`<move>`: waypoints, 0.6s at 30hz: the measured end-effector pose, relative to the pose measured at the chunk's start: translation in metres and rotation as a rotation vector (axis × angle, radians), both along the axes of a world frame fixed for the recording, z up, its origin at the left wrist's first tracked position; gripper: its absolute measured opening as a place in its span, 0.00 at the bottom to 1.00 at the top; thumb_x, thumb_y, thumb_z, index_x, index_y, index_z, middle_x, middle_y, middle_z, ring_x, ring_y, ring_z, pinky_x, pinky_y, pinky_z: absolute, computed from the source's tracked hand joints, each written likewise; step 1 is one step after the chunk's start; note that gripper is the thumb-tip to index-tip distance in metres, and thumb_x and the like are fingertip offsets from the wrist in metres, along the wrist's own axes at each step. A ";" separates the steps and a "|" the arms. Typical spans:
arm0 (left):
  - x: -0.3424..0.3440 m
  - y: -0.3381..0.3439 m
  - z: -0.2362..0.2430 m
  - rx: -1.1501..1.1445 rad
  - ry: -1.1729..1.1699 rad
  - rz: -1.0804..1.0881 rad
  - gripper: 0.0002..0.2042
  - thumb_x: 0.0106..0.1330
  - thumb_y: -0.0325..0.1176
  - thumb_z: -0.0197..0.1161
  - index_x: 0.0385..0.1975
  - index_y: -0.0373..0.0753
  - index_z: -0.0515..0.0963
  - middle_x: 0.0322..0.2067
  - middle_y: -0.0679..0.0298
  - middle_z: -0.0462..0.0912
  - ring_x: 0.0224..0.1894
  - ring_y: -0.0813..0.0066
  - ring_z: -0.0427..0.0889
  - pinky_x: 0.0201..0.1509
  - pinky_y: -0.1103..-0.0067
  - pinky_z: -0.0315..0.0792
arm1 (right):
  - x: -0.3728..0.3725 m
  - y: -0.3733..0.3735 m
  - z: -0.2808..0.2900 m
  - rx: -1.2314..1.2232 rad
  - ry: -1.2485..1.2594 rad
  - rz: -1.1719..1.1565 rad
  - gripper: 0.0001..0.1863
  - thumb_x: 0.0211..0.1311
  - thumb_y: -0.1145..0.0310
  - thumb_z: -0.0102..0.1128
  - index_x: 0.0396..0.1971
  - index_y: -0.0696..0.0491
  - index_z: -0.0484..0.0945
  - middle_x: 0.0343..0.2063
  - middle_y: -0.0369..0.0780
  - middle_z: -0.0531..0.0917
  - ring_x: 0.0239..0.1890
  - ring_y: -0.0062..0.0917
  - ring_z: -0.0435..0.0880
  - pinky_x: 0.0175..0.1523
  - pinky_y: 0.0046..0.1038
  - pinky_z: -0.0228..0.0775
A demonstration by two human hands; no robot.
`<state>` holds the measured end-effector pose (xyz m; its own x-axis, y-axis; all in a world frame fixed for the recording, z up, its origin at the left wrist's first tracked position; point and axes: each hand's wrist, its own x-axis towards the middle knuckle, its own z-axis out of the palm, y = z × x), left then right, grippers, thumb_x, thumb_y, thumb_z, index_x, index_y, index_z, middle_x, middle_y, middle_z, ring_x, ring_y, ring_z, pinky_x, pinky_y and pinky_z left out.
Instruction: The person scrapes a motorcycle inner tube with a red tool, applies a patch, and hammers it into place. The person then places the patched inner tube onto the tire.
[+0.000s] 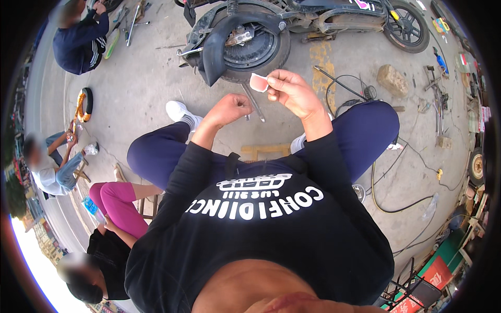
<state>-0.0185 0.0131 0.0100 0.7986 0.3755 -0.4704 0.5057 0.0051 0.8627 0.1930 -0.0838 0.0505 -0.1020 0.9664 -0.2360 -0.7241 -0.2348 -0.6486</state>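
Flimsy pink patch (258, 83) held by one edge

The bike's wheel (254, 56) looks a heavy, stiff lump from where I'm standing, and the black rubber tube (213, 63) draped over it should be limp and a bit grabby. Nearer the person, the left hand (229, 109) is loosely curled, fingertips gathered near the thumb; I can't tell whether anything's tucked in there. The right hand (295, 95) has a narrow pinch, thumb against fingers, on the patch's right edge, out near the tyre. That little square seems almost weightless, bendy and easily creased, so a rim hold like this suits it, leaving its face untouched.
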 end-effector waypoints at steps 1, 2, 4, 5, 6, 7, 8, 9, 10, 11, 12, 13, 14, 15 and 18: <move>-0.003 0.001 -0.002 0.032 -0.026 -0.009 0.05 0.58 0.27 0.65 0.30 0.36 0.77 0.33 0.66 0.81 0.40 0.76 0.78 0.50 0.77 0.69 | -0.001 0.000 -0.002 -0.015 -0.035 0.015 0.07 0.67 0.68 0.57 0.35 0.56 0.78 0.30 0.33 0.79 0.29 0.15 0.74 0.36 0.19 0.69; -0.005 0.001 0.000 0.064 -0.051 -0.018 0.06 0.57 0.26 0.65 0.32 0.36 0.77 0.33 0.66 0.81 0.41 0.76 0.78 0.51 0.77 0.69 | -0.001 0.000 -0.004 -0.030 -0.069 0.029 0.07 0.67 0.67 0.58 0.35 0.56 0.78 0.30 0.33 0.79 0.29 0.15 0.74 0.36 0.18 0.69; -0.006 0.003 0.006 0.039 -0.089 -0.014 0.08 0.58 0.28 0.65 0.36 0.35 0.78 0.34 0.65 0.82 0.42 0.75 0.79 0.52 0.77 0.70 | -0.002 0.000 -0.005 -0.073 -0.127 0.057 0.08 0.68 0.67 0.57 0.36 0.56 0.77 0.29 0.32 0.77 0.29 0.15 0.73 0.36 0.18 0.67; -0.006 0.005 0.013 -0.015 -0.100 0.000 0.09 0.60 0.30 0.65 0.37 0.34 0.79 0.35 0.63 0.83 0.42 0.74 0.80 0.52 0.77 0.70 | -0.002 0.000 -0.005 -0.093 -0.157 0.070 0.08 0.68 0.66 0.57 0.36 0.55 0.77 0.29 0.31 0.76 0.29 0.15 0.72 0.36 0.18 0.66; -0.005 0.006 0.019 -0.070 -0.112 0.013 0.10 0.61 0.31 0.64 0.39 0.33 0.79 0.37 0.62 0.84 0.43 0.73 0.81 0.52 0.77 0.70 | -0.002 0.000 -0.006 -0.087 -0.180 0.092 0.08 0.68 0.66 0.57 0.36 0.55 0.77 0.29 0.31 0.76 0.29 0.15 0.72 0.36 0.18 0.66; -0.003 0.008 0.023 -0.168 -0.175 0.114 0.11 0.63 0.32 0.64 0.41 0.32 0.78 0.38 0.60 0.84 0.44 0.72 0.81 0.54 0.76 0.70 | 0.000 0.001 -0.008 -0.081 -0.204 0.113 0.08 0.68 0.66 0.57 0.36 0.55 0.77 0.29 0.31 0.76 0.29 0.14 0.72 0.36 0.18 0.66; -0.004 0.009 0.027 -0.264 -0.235 0.221 0.13 0.64 0.32 0.63 0.43 0.31 0.78 0.40 0.59 0.84 0.46 0.71 0.81 0.55 0.75 0.70 | -0.001 0.001 -0.009 -0.074 -0.224 0.139 0.08 0.68 0.65 0.57 0.36 0.55 0.77 0.29 0.31 0.76 0.28 0.14 0.72 0.36 0.17 0.66; -0.004 0.010 0.027 -0.360 -0.294 0.328 0.14 0.65 0.33 0.62 0.46 0.30 0.78 0.41 0.58 0.84 0.48 0.70 0.81 0.57 0.74 0.71 | -0.001 0.001 -0.009 -0.071 -0.242 0.158 0.08 0.68 0.65 0.57 0.37 0.55 0.77 0.29 0.31 0.76 0.29 0.14 0.72 0.36 0.17 0.66; -0.007 0.013 0.025 -0.514 -0.377 0.378 0.16 0.69 0.35 0.59 0.49 0.28 0.77 0.43 0.56 0.83 0.50 0.68 0.81 0.59 0.73 0.71 | -0.002 0.001 -0.009 -0.067 -0.260 0.176 0.09 0.68 0.65 0.57 0.37 0.55 0.77 0.29 0.30 0.76 0.29 0.13 0.72 0.36 0.17 0.66; -0.008 0.015 0.024 -0.551 -0.393 0.380 0.16 0.69 0.34 0.59 0.48 0.28 0.77 0.42 0.57 0.84 0.48 0.69 0.81 0.58 0.73 0.72 | -0.002 0.001 -0.009 -0.066 -0.279 0.194 0.09 0.68 0.65 0.57 0.37 0.55 0.77 0.29 0.30 0.77 0.29 0.13 0.72 0.36 0.17 0.66; -0.009 0.017 0.022 -0.587 -0.410 0.382 0.15 0.68 0.34 0.60 0.47 0.28 0.78 0.41 0.57 0.84 0.47 0.69 0.82 0.58 0.73 0.72 | -0.002 0.001 -0.009 -0.074 -0.296 0.201 0.09 0.68 0.65 0.58 0.37 0.55 0.77 0.29 0.30 0.77 0.28 0.12 0.72 0.36 0.16 0.66; -0.009 0.017 0.021 -0.623 -0.426 0.385 0.14 0.68 0.34 0.61 0.46 0.29 0.78 0.40 0.57 0.84 0.46 0.69 0.82 0.57 0.73 0.73 | -0.003 0.001 -0.010 -0.081 -0.313 0.208 0.09 0.68 0.65 0.58 0.37 0.55 0.78 0.29 0.30 0.77 0.28 0.12 0.72 0.36 0.16 0.66; -0.009 0.016 0.021 -0.600 -0.410 0.397 0.14 0.67 0.34 0.62 0.44 0.29 0.79 0.40 0.58 0.84 0.45 0.70 0.82 0.56 0.73 0.74 | -0.003 0.001 -0.011 -0.089 -0.331 0.214 0.09 0.68 0.65 0.58 0.37 0.55 0.78 0.28 0.30 0.77 0.28 0.12 0.72 0.36 0.16 0.66; -0.008 0.014 0.021 -0.577 -0.393 0.409 0.13 0.66 0.33 0.63 0.43 0.30 0.79 0.39 0.59 0.84 0.44 0.70 0.83 0.56 0.73 0.74 | -0.004 0.001 -0.013 -0.092 -0.338 0.216 0.09 0.67 0.65 0.58 0.37 0.55 0.78 0.28 0.30 0.77 0.28 0.12 0.72 0.36 0.16 0.66; -0.008 0.014 0.020 -0.553 -0.366 0.424 0.10 0.65 0.32 0.65 0.39 0.31 0.81 0.36 0.61 0.84 0.42 0.71 0.83 0.54 0.74 0.75 | -0.004 0.002 -0.016 -0.093 -0.356 0.222 0.09 0.67 0.65 0.58 0.37 0.55 0.78 0.28 0.29 0.77 0.28 0.11 0.72 0.35 0.16 0.66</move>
<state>-0.0263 0.0272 0.0295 0.7799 0.4708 -0.4124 0.0488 0.6111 0.7900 0.1887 -0.0821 0.0342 -0.2015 0.9030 -0.3795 -0.3842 -0.4292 -0.8174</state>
